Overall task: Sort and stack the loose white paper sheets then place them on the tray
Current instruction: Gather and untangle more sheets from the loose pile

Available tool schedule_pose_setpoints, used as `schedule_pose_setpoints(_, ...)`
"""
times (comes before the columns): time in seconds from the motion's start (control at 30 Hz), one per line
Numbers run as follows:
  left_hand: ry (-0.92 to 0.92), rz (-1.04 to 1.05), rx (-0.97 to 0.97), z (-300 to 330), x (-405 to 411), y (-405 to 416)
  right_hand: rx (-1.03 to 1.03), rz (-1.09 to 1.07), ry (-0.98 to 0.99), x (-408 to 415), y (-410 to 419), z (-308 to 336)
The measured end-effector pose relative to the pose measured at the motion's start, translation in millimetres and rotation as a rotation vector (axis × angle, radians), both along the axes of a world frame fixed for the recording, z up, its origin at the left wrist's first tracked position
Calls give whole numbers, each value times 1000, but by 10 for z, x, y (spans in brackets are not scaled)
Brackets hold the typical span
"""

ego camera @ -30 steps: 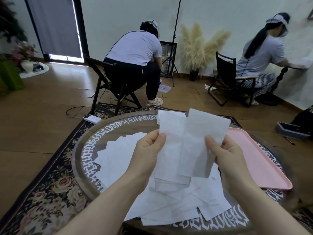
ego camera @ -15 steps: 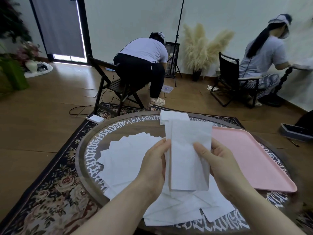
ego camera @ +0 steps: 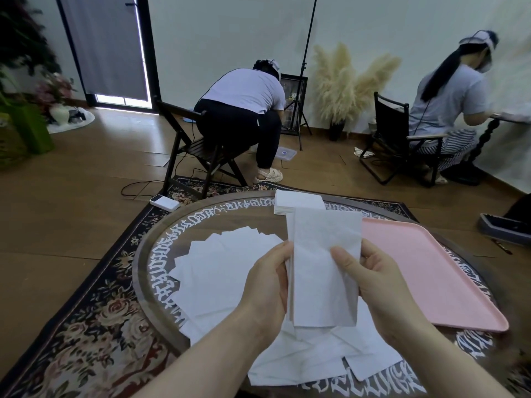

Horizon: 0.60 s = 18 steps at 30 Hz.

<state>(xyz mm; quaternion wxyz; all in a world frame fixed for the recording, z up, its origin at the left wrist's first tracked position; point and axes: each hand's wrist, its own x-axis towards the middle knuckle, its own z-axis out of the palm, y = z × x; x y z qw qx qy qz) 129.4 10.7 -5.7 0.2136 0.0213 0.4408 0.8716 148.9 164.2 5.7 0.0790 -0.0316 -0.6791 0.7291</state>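
Note:
I hold a small bundle of white paper sheets [ego camera: 324, 265] upright above the round table [ego camera: 149, 259]. My left hand [ego camera: 267, 285] grips its left edge and my right hand [ego camera: 373, 282] grips its right edge, thumb across the front. The sheets in the bundle lie nearly flush. Under my hands a spread of loose white sheets [ego camera: 224, 271] covers the table's middle and front. A neat stack of white sheets [ego camera: 298, 201] sits at the table's far edge. The pink tray [ego camera: 425, 271] lies on the right side of the table with nothing on it.
The table stands on a floral rug [ego camera: 94, 320]. A white power bank [ego camera: 164, 203] lies on the floor behind it. Two people sit on dark folding chairs [ego camera: 198, 150] beyond the table. A dark case [ego camera: 505, 226] sits on the floor at the right.
The two fanned sheets I held apart have been brought together into one aligned bundle. My hands moved closer to each other. The person behind has bent further forward.

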Motion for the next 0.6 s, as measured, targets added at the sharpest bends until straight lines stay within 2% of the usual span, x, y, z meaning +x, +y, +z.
schedule_pose_setpoints(0.23,30,-6,-58,18,16,1,-35,-15,-21,-3,-11,-28)
schedule_pose_setpoints(0.4,125,118,-156,-5,24,20,-46,4,-18,6,-26,-27)
schedule_pose_setpoints(0.53,113,132,-150,7,-2,7,140,-164,54,-11,18,-2)
schedule_pose_setpoints(0.6,116,114,-123,11,-12,1,192,-144,21,-21,70,20)
